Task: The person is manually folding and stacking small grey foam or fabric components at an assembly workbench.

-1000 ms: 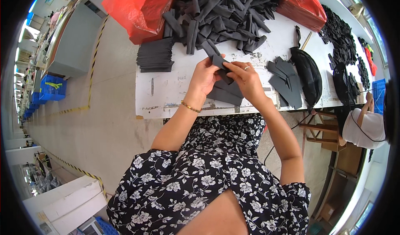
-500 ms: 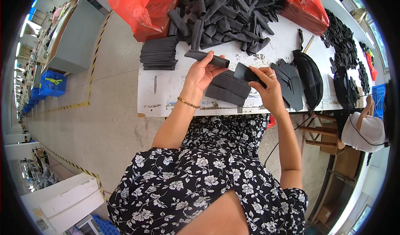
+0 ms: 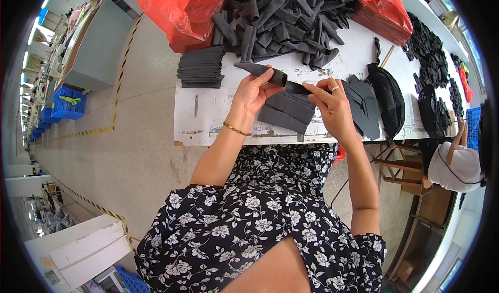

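Counter (image 3: 215, 108): white and scuffed, under the work, running off toward two o'clock.
Heap of dark rolls (image 3: 291, 28): piled at twelve o'clock.
Red bags (image 3: 182, 17): one between ten and eleven o'clock, the other near two.
Black mesh item (image 3: 387, 101): curved, toward four o'clock, past a fan of dark panels (image 3: 364, 106).
Flat dark panels (image 3: 287, 114): overlapping on the counter at six o'clock.
Neat dark stack (image 3: 200, 67): at nine o'clock.
Left hand (image 3: 252, 93): clamped on a dark roll (image 3: 276, 77), held above the counter.
Right hand (image 3: 332, 103): apart from the left, pinching a dark strip (image 3: 298, 88).
Roll's long axis: ten to four o'clock, open end facing the right hand.
Strip: bridges right fingertips and that open end; whether it enters or passes behind is hard to tell.
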### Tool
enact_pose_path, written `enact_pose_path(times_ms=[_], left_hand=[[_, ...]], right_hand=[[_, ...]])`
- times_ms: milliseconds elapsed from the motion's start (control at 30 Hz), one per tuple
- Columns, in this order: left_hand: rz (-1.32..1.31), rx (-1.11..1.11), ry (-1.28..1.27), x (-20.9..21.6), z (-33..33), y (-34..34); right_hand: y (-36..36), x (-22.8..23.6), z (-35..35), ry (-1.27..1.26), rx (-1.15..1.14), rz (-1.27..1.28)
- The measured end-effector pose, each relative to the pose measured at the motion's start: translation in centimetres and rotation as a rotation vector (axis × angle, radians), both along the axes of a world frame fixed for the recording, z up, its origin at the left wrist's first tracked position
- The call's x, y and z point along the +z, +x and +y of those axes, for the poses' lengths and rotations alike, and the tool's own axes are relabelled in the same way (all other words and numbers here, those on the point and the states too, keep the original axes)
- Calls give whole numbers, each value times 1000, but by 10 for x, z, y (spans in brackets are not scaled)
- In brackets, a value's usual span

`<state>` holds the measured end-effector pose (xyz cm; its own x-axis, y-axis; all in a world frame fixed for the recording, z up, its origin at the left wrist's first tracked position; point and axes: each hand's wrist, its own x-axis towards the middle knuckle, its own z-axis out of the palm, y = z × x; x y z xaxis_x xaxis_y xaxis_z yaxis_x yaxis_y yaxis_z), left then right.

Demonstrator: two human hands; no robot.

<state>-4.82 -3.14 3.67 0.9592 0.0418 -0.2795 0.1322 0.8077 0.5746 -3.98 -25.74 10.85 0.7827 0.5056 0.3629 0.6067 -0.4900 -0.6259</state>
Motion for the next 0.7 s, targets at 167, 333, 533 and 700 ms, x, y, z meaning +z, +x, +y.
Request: enact_pose_path(times_ms=[167, 333, 533, 700], left_hand=[[25, -30, 8, 1, -4, 1], [22, -88, 14, 1, -4, -1], [-18, -21, 0, 14, -13, -6], [-128, 100, 172, 37, -37, -16]], right_hand=[[5, 4, 4, -79, 21, -193], [10, 5, 4, -128, -1, -286], [10, 5, 4, -216, -52, -468], [6, 0, 15, -195, -127, -602]])
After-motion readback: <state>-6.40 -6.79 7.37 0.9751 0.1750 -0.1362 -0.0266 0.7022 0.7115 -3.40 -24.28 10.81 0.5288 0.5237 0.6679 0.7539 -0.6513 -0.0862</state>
